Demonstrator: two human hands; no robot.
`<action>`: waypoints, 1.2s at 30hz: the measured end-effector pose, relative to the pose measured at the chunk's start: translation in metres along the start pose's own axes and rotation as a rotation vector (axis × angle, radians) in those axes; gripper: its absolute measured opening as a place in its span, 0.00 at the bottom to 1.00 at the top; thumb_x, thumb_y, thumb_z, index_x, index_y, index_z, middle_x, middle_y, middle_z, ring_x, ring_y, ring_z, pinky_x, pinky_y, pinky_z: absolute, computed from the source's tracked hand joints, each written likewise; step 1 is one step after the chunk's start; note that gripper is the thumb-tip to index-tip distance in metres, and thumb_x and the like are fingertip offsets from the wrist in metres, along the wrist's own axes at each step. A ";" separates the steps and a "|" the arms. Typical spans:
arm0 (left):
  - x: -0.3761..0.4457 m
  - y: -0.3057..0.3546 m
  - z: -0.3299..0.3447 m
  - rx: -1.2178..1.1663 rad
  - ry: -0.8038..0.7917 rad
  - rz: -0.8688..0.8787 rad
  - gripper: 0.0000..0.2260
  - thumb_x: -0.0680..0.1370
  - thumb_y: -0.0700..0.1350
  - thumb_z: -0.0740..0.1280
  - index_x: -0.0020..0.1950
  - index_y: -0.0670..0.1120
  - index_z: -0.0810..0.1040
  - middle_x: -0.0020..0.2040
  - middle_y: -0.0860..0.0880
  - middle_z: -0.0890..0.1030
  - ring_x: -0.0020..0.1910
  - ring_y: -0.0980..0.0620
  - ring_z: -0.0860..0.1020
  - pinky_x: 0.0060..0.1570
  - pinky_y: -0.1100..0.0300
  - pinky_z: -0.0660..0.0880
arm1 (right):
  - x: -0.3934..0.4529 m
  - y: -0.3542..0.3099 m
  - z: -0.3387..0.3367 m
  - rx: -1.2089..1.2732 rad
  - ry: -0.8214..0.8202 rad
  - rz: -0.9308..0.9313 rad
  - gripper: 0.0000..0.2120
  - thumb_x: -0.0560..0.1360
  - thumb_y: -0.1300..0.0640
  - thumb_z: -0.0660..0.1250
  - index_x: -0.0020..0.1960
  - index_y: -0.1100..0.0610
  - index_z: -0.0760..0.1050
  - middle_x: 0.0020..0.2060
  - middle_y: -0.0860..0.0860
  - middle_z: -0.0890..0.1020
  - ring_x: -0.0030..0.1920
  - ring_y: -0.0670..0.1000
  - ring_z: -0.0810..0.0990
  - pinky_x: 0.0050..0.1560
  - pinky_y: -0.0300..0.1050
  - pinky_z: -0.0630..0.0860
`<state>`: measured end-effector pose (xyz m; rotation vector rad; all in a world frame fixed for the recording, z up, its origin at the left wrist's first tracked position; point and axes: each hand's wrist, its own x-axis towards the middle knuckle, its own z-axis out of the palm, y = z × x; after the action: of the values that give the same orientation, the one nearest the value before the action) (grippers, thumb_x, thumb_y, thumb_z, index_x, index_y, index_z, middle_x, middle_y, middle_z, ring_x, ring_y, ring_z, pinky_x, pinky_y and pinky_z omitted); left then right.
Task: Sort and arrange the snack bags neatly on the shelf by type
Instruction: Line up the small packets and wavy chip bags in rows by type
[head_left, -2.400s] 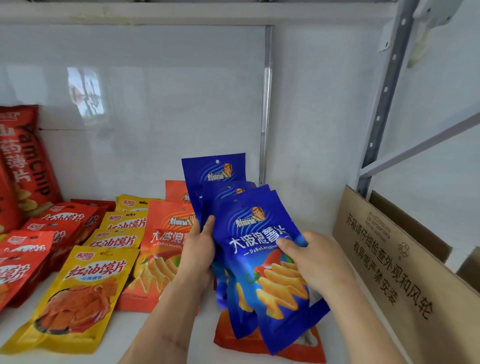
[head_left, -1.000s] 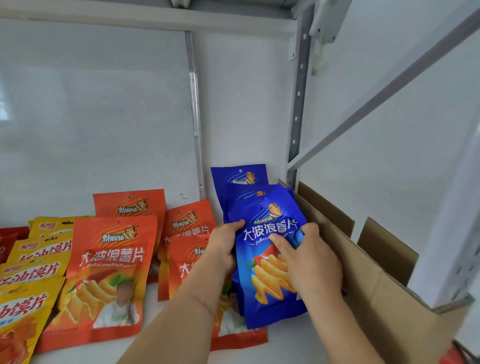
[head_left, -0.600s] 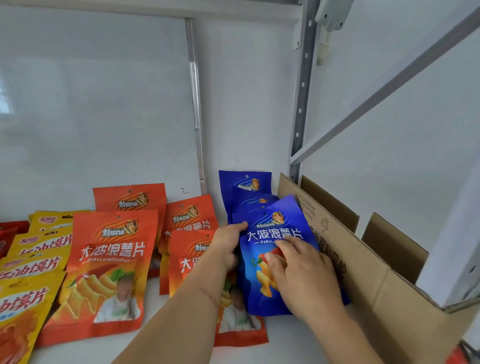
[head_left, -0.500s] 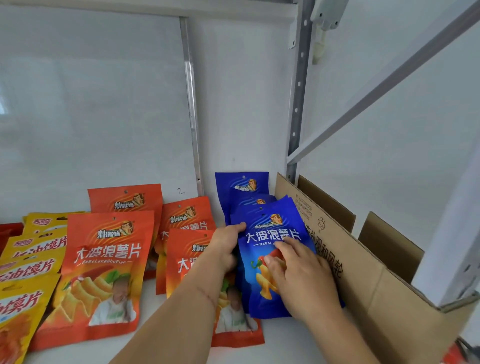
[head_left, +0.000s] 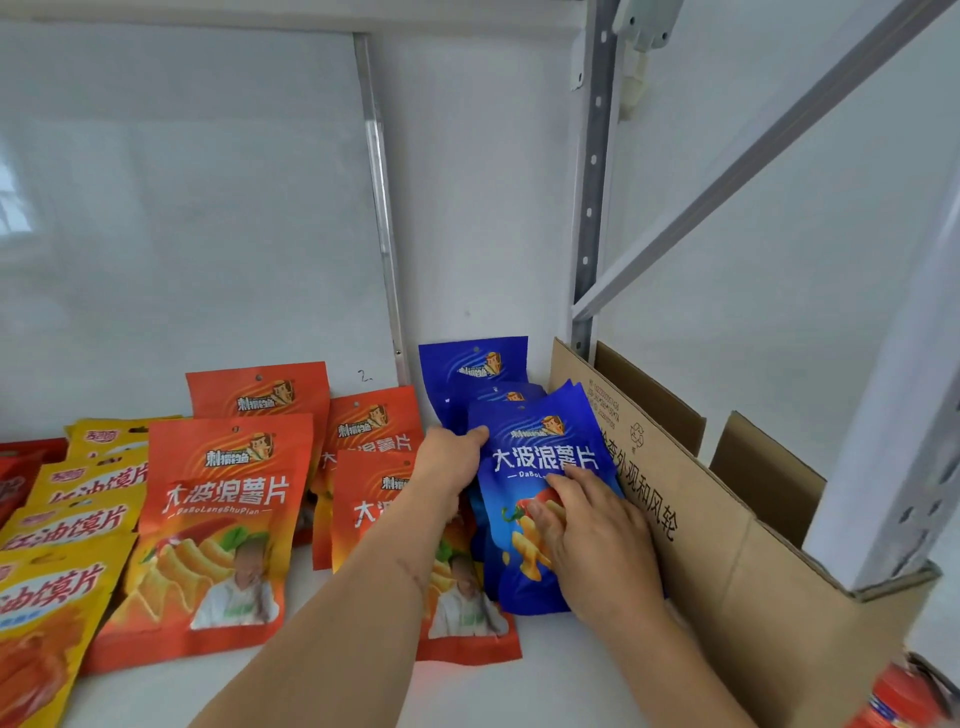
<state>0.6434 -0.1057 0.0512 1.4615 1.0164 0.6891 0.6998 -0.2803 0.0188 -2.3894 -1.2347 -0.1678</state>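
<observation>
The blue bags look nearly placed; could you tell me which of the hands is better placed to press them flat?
The right hand: its fingers already lie across the front blue bag, while the left hand only grips the stack's left edge.

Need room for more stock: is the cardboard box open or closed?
Open: the cardboard box has its flaps standing up beside the blue bags.

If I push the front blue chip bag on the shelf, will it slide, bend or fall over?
The front blue chip bag looks glossy, so it would probably slide easily on the smooth white shelf. It is a thin pouch and will likely flex. It leans back on other blue bags, so it probably stays propped.
</observation>
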 end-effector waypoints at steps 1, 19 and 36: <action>-0.008 0.002 -0.004 0.087 0.021 0.055 0.24 0.81 0.51 0.67 0.73 0.42 0.67 0.66 0.44 0.78 0.58 0.45 0.81 0.48 0.55 0.79 | 0.000 0.000 0.000 0.008 0.008 -0.001 0.29 0.77 0.35 0.43 0.74 0.45 0.61 0.75 0.43 0.62 0.74 0.45 0.60 0.73 0.44 0.58; -0.069 -0.044 -0.107 0.363 0.232 -0.009 0.36 0.77 0.58 0.68 0.78 0.43 0.59 0.74 0.42 0.67 0.71 0.39 0.69 0.71 0.44 0.67 | -0.011 -0.031 0.000 -0.078 0.186 0.017 0.26 0.79 0.37 0.53 0.69 0.51 0.71 0.72 0.48 0.70 0.74 0.49 0.64 0.73 0.52 0.57; -0.049 -0.030 -0.109 -0.352 -0.045 -0.162 0.08 0.78 0.36 0.68 0.53 0.47 0.75 0.49 0.39 0.84 0.45 0.38 0.85 0.45 0.43 0.83 | -0.012 -0.061 0.025 -0.052 0.136 -0.001 0.27 0.79 0.35 0.49 0.66 0.48 0.74 0.68 0.45 0.74 0.68 0.47 0.69 0.70 0.47 0.63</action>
<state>0.5205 -0.0991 0.0455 1.0729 0.9149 0.6753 0.6419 -0.2477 0.0129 -2.3775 -1.1826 -0.3613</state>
